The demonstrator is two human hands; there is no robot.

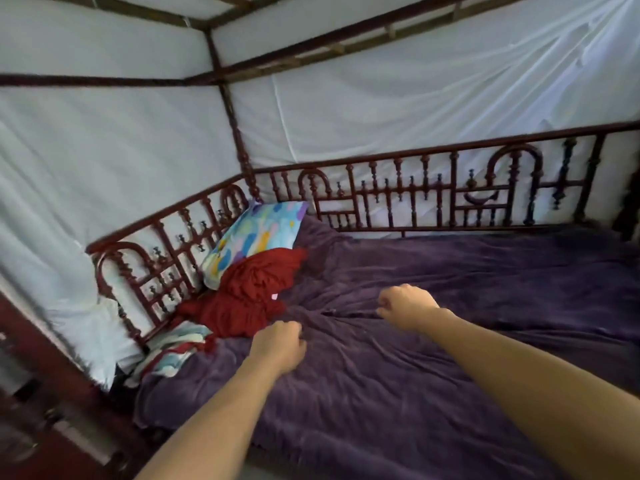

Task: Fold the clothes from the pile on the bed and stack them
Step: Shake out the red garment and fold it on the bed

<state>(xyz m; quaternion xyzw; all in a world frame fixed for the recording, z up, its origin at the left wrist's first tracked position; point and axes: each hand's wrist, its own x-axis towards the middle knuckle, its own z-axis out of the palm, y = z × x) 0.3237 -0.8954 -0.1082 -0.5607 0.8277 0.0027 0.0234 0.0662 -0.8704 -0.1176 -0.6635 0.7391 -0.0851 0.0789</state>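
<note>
- Purple plush cover point(467, 271) lies over the bed point(381, 231) and fills the lower and right parts of the frame.
- The left hand point(278, 344), at lower centre, is curled into a fist, knuckles up, with its fingers dug into the cover.
- The right hand point(407, 306), right of centre and a little higher, is curled the same way and pinches the same fabric.
- Creases in the cover gather into a tight ridge between the two hands.
- The red clothes pile point(249, 292) sits crumpled left of centre, just beyond the left hand and near the bed's left edge.
- A striped cloth point(173, 351) in red, white and pale blue lies bunched at the lower left, touching the red pile.
- A colourful patterned pillow point(256, 233) leans in the corner behind the red pile.
- A carved dark-red wooden rail point(433, 192) runs along the far and left sides.
- White netting point(381, 109) hangs behind the rail across the upper frame.
</note>
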